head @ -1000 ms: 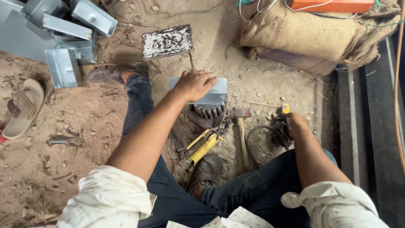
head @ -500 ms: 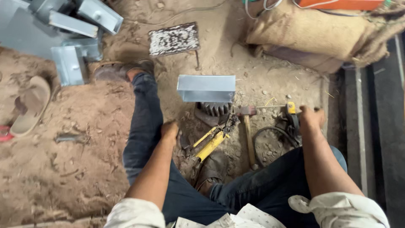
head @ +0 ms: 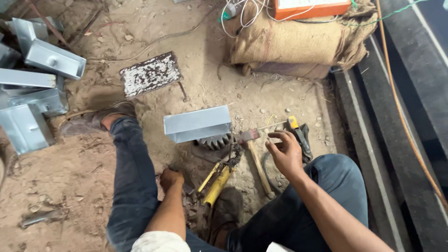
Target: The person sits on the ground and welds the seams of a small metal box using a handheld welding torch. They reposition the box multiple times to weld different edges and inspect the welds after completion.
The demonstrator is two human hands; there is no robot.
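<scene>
Galvanized metal channel (head: 198, 123) lies lengthwise nine-to-three o'clock on dirt floor (head: 70, 177). Right hand (head: 284, 151), grip apart, hovers by hammer (head: 254, 154); left hand (head: 171, 179), grip curled together, rests on the floor at seven o'clock.

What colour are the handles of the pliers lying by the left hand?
Yellow: the pliers, seen in the head view.

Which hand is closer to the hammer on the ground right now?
Right. The right hand hovers beside the hammer, just to its right near the head. The left hand is lower left, on the ground beyond the yellow-handled tool.
</scene>
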